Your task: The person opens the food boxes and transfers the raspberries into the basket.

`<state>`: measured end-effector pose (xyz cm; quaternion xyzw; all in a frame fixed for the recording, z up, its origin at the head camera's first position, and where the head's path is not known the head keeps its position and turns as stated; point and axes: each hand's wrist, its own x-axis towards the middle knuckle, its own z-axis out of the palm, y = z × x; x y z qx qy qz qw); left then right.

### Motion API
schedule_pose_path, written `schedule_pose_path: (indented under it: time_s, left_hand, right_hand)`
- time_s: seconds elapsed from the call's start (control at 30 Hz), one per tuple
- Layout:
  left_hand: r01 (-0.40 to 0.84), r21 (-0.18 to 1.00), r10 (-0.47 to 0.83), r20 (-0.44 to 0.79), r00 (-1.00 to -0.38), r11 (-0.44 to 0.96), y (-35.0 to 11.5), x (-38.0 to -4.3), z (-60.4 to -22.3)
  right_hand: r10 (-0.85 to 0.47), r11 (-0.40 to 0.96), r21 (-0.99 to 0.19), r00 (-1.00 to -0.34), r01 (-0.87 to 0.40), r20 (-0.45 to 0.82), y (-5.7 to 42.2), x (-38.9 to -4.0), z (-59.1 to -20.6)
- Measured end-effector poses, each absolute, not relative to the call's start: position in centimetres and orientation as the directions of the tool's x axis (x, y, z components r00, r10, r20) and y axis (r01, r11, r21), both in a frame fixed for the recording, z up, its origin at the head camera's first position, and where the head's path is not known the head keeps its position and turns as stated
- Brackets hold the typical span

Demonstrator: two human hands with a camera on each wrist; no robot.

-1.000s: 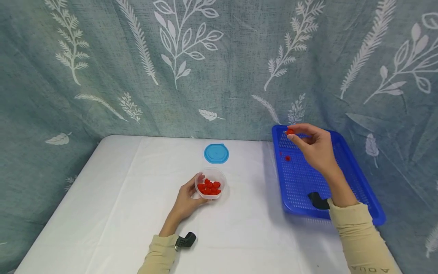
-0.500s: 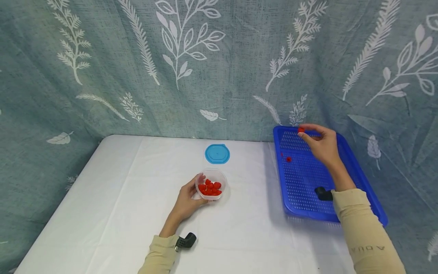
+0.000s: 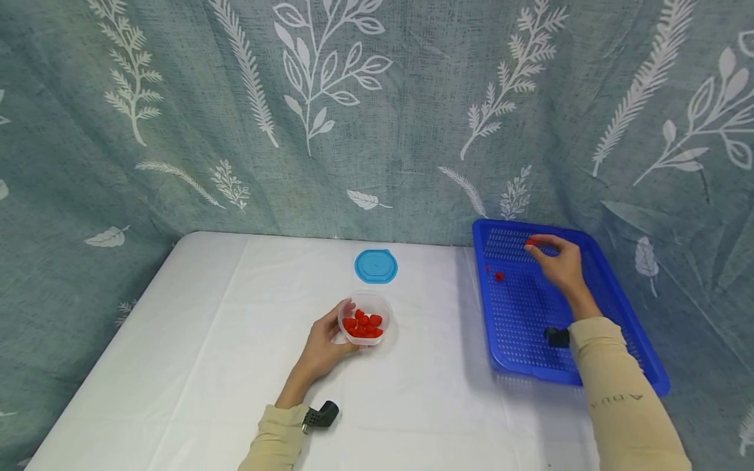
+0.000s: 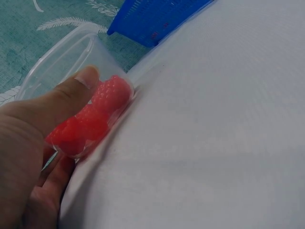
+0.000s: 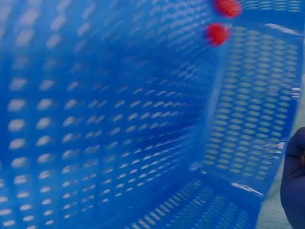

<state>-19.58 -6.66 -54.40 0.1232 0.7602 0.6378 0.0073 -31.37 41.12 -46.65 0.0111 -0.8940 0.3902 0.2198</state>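
My left hand (image 3: 323, 341) grips a clear plastic tub (image 3: 371, 298) by its side on the table. Several red raspberries (image 4: 112, 95) lie in the tub's bottom, and the left wrist view shows my thumb across its wall. Over the far part of a blue perforated basket (image 3: 492, 327), my right hand (image 3: 562, 265) pinches a red raspberry (image 3: 530, 242) between thumb and fingertips. Inside the basket, near its left wall, are two red berries (image 5: 218, 34). The right wrist view catches only a dark part of that hand at its edge, without the held raspberry.
A round blue lid (image 3: 376, 266) lies flat behind the tub. The white-covered table (image 3: 235, 366) reaches back to a green leaf-patterned curtain (image 3: 412, 118). The basket stands at the table's right side.
My right hand, still pinching the raspberry, has moved right and then lower over the basket. My left hand keeps its hold on the tub.
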Motion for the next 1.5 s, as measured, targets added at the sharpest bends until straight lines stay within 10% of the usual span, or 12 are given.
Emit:
schedule_pose_path:
  time_s: [1.03, 1.5]
  left_hand:
    - [0.196, 0.967, 0.202, 0.162, -0.966, 0.164, -6.5, -19.4, -54.3]
    - [0.177, 0.973, 0.195, 0.146, -0.970, 0.150, -6.7, -19.6, -54.4]
  right_hand:
    - [-0.016, 0.741, -0.672, -1.000, 0.005, -0.025, 42.8, -31.0, -50.1]
    - [-0.023, 0.716, -0.691, -0.992, -0.103, 0.124, 38.0, -31.0, -41.9]
